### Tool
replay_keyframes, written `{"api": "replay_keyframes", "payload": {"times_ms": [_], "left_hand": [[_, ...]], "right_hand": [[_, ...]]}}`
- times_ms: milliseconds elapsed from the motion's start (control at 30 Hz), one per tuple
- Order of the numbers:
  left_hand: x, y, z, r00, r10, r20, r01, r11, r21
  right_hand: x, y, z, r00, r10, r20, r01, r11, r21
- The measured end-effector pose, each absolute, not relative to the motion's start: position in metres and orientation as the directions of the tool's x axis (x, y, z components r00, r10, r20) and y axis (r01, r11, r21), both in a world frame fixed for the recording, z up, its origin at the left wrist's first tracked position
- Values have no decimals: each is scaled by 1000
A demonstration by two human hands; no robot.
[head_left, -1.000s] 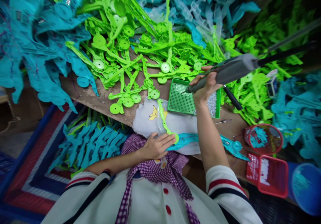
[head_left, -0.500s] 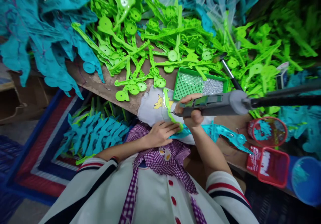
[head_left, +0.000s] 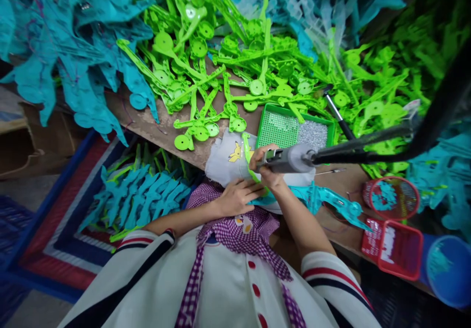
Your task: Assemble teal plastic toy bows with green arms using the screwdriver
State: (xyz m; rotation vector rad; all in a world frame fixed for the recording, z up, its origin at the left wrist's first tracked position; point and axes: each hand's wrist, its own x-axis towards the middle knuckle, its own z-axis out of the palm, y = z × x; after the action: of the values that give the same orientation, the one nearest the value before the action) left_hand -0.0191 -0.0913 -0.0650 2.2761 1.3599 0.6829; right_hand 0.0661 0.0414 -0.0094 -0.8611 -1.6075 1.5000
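My right hand [head_left: 269, 171] is wrapped round a grey power screwdriver [head_left: 290, 159] with a black cable at its rear. Its tip is hidden behind my hand, above a bright green plastic arm [head_left: 246, 144]. My left hand [head_left: 241, 195] holds the lower end of that green arm against a turquoise plastic part [head_left: 316, 195], fingers laid over the joint and thumb out of sight. The turquoise part runs out to the right beneath my right forearm. Under the pieces is a pale cloth [head_left: 224, 159] with a yellow cartoon print.
Beyond my hands stands a green basket [head_left: 274, 129] of small silvery screws. A hammer [head_left: 338, 112] lies beside heaped green arms [head_left: 206, 73]. Turquoise pieces [head_left: 62, 63] pile up at left. Red baskets [head_left: 405, 249] and a blue tub [head_left: 451, 279] are at right; a striped crate [head_left: 47, 239] sits lower left.
My right hand has tilted the screwdriver, so its body looks shorter and its rear end has swung left and away from me. The left hand stays on the parts.
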Motion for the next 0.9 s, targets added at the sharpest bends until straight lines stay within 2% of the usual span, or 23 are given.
{"api": "replay_keyframes", "payload": {"times_ms": [133, 267, 333, 433, 533, 633, 767, 900], "left_hand": [[-24, -87, -59, 429, 884, 186, 710, -457, 536], [-40, -71, -47, 413, 896, 160, 738, -433, 517], [-50, -60, -39, 425, 893, 149, 728, -435, 530], [-62, -38, -26, 454, 879, 149, 675, -448, 586], [-65, -9, -19, 419, 901, 111, 685, -394, 613], [-65, 17, -21, 447, 894, 22, 709, -369, 601], [-64, 29, -27, 457, 887, -64, 701, -316, 639], [-63, 22, -29, 423, 903, -80, 677, -256, 690]], "right_hand": [[63, 49, 15, -397, 906, 144, -129, 101, -986], [68, 98, 43, -86, 912, 402, -325, 356, -876], [74, 131, 43, 46, 891, 452, -239, 449, -861], [82, 168, 26, 103, 907, 409, -79, 417, -905], [82, 183, 4, 135, 907, 399, -48, 408, -912], [79, 188, -9, 98, 914, 394, -32, 399, -917], [77, 192, -14, 73, 933, 351, 3, 352, -936], [79, 193, -11, 127, 921, 369, 52, 365, -930]]}}
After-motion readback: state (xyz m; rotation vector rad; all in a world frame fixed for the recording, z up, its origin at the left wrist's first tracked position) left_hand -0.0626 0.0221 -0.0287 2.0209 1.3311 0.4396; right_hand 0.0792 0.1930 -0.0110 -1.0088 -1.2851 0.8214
